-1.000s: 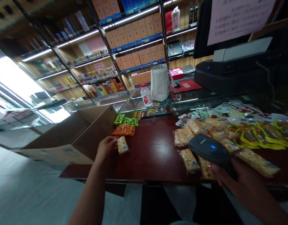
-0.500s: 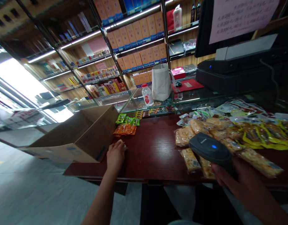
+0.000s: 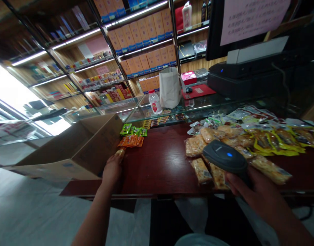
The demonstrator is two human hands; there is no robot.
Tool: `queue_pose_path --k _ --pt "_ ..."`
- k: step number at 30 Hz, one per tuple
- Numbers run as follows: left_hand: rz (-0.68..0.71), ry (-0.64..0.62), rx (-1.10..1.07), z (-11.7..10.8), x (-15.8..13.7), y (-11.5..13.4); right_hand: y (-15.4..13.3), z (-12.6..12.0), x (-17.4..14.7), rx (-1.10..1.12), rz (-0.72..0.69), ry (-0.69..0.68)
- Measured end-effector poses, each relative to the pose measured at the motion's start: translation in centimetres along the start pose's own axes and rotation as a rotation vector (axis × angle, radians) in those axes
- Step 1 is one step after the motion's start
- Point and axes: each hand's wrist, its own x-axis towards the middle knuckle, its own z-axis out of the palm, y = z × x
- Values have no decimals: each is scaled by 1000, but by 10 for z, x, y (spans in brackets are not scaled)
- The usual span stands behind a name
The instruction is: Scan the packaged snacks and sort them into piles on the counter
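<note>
My left hand (image 3: 112, 169) is closed on a small pale-gold snack packet (image 3: 120, 152), mostly covered by the fingers, low over the table beside the cardboard box (image 3: 95, 143). Just beyond it lie orange snack packets (image 3: 131, 141) with green snack packets (image 3: 133, 130) behind them. My right hand (image 3: 246, 184) grips a dark barcode scanner (image 3: 225, 156), whose blue light is on. Under and around the scanner are several clear-wrapped pastry packs (image 3: 201, 171). Yellow-edged snack pouches (image 3: 277, 140) lie to their right.
A dark red-brown table (image 3: 159, 160) spans the front, with a glass counter behind it. On the glass stand a bottle with a red cap (image 3: 155, 102) and a white bag (image 3: 169, 87). A monitor (image 3: 215, 30) rises at the right; stocked shelves line the back.
My left hand has moved left toward the box, holding the small packet. The camera view has shifted slightly; my right hand still holds the scanner over the pastry packs.
</note>
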Motion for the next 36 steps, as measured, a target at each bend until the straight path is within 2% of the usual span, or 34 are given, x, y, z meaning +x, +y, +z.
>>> queue_pose_path --k 2,4,7,10,12,14,19,24,26,29,31,33,36 --pt "44 83 -65 4 -4 23 -3 -2 3 26 17 15" --pt "138 124 -222 10 -12 62 -7 -3 8 55 11 27" --pt "364 24 -570 18 -35 141 -13 -6 16 81 -18 13" --pt "554 -79 -771 24 -60 214 -16 -10 22 69 -48 16" --pt "583 -105 -804 29 -71 246 -16 -13 25 59 -67 18" --pt "549 -126 -798 35 -75 262 -13 -16 27 55 -76 24" --pt "489 -146 -816 47 -74 268 -7 -21 31 37 -97 12" --pt "339 -95 -909 34 -81 255 -11 -15 32 14 -103 -16" --pt "224 -143 -1052 25 -83 247 -14 -12 33 6 -110 -43" --pt "-2 -355 -1368 13 -76 233 -21 -5 37 39 -105 -94" --pt "-129 -451 -1559 7 -63 225 -26 0 42 119 -95 -106" --pt "-195 -464 -1706 4 -44 219 -30 5 48 218 -81 -117" --pt "-211 -426 -1845 4 -12 209 -35 12 58 294 -72 -153"
